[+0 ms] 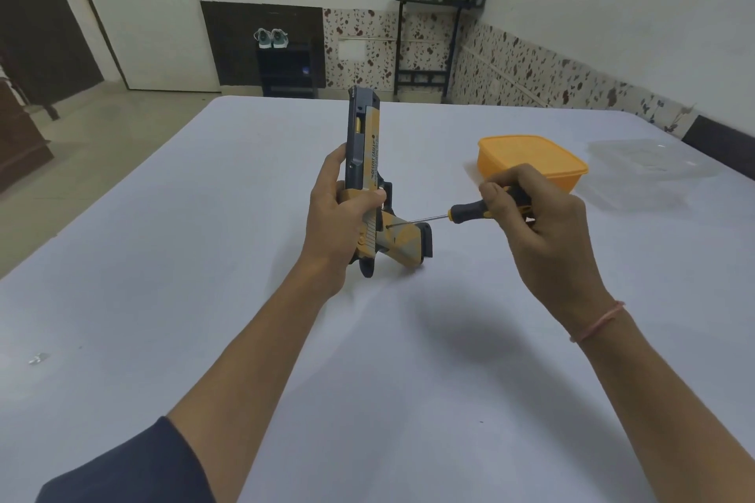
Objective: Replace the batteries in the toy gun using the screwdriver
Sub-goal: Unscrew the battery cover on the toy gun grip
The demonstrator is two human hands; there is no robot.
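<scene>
While the left hand (343, 212) wrapped the gun (369, 183) upright over the desk (367, 380), the right hand (543, 224) pinched the screwdriver (470, 213), its tip set in a screw hole on the gun's handle. Beyond sat an orange box (531, 159) and a clear lid (649, 167).

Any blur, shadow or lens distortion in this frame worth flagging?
Head view: wide-angle bending curves the table edges; soft shadow under the right hand; toy gun and screwdriver reasonably sharp; clear container washed out against the cloth.
</scene>
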